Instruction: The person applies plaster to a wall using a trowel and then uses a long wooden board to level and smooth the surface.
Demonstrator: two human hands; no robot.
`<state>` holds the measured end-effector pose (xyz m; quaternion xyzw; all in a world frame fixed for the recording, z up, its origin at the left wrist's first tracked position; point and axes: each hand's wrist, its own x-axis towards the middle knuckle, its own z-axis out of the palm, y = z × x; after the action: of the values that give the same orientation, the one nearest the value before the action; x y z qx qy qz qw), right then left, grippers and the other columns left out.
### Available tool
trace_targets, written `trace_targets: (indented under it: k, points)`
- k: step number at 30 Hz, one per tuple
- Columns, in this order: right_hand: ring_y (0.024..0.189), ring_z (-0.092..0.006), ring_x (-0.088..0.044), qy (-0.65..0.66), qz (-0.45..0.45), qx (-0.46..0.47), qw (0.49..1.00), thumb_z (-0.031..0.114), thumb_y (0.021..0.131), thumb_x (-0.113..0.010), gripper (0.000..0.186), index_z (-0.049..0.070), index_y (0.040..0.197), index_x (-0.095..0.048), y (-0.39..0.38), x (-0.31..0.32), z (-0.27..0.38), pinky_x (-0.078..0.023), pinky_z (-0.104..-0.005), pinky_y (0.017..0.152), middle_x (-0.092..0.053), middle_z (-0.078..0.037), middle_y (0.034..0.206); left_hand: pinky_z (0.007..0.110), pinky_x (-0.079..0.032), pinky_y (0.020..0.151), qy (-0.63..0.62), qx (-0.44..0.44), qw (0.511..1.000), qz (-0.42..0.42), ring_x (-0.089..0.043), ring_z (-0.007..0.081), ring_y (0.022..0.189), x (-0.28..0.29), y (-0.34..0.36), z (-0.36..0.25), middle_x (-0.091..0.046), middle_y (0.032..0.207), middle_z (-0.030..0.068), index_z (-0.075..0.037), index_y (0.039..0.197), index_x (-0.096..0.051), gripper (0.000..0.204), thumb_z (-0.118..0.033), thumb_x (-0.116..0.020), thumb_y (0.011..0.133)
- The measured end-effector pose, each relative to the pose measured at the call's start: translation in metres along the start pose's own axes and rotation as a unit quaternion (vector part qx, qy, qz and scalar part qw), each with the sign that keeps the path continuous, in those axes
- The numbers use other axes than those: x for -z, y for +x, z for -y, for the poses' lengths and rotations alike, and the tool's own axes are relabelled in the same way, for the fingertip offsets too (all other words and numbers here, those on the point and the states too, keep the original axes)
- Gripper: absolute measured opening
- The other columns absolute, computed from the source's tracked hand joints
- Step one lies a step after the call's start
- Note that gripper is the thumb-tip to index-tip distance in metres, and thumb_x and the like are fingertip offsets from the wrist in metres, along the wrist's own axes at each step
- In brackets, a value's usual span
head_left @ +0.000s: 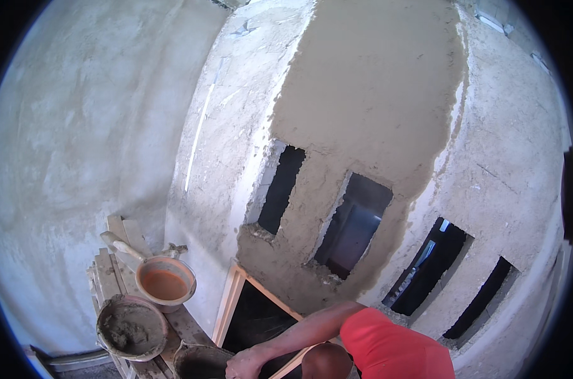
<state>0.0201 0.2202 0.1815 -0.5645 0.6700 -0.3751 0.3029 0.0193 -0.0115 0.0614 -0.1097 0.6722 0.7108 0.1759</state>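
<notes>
Neither my left hand nor my right hand shows. Below me a person in a red shirt (pixel 400 347) bends over, one arm (pixel 312 325) stretched to a dark bucket (pixel 198 360) at the bottom edge; what that hand holds is unclear. On a plank stand (pixel 103 271) at lower left are a round tub of grey mortar (pixel 132 328) and a pot of orange-brown liquid (pixel 166 284) with a long pale handle lying across its rim.
Ahead, a wall bears a broad band of damp grey plaster (pixel 368 76), pierced by rectangular openings (pixel 356 215); more openings (pixel 425 265) cut the pale wall at right. A wooden frame (pixel 229 303) surrounds a dark opening below. A smooth grey wall (pixel 78 126) stands at left.
</notes>
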Motion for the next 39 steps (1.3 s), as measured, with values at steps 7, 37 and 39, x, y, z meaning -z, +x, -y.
trace_targets:
  k: [7, 37, 39]
  points:
    - [0.071, -0.0342, -0.07, -0.297, 0.086, -0.47, 0.827, 0.017, 0.074, -0.061, 0.019, 0.003, 0.085, -0.065, 0.0, -0.021, -0.015, -0.055, -0.0455, 0.056, -0.068, -0.016, 0.073, 0.04, -0.044, 0.098, 0.008, 0.024, 0.999, 0.031, -0.054, 0.0316, 0.117, 0.011, -0.003, -0.002, -0.054, 0.134, 0.0221, 0.005, 0.141, -0.042, 0.064, -0.022, -0.068, 0.089]
    - [0.07, -0.0307, -0.071, -0.319, 0.053, -0.437, 0.839, 0.008, 0.078, -0.058, 0.016, 0.0, 0.09, -0.065, 0.009, -0.034, -0.015, -0.056, -0.0392, 0.06, -0.068, -0.017, 0.07, 0.032, -0.054, 0.08, 0.074, 0.124, 0.952, 0.269, -0.061, 0.0205, 0.104, 0.059, 0.029, -0.014, -0.058, 0.127, 0.0132, -0.004, 0.149, -0.029, 0.077, -0.036, -0.067, 0.09]
    - [0.071, -0.0347, -0.069, -0.236, 0.071, -0.455, 0.856, 0.011, 0.078, -0.06, 0.019, 0.001, 0.094, -0.063, 0.013, -0.014, 0.011, -0.056, -0.0432, 0.063, -0.067, -0.019, 0.072, 0.032, -0.055, 0.08, 0.025, 0.165, 0.937, 0.307, -0.062, 0.0206, 0.104, 0.067, 0.021, -0.017, -0.058, 0.126, 0.0123, -0.005, 0.148, -0.031, 0.075, -0.035, -0.067, 0.09]
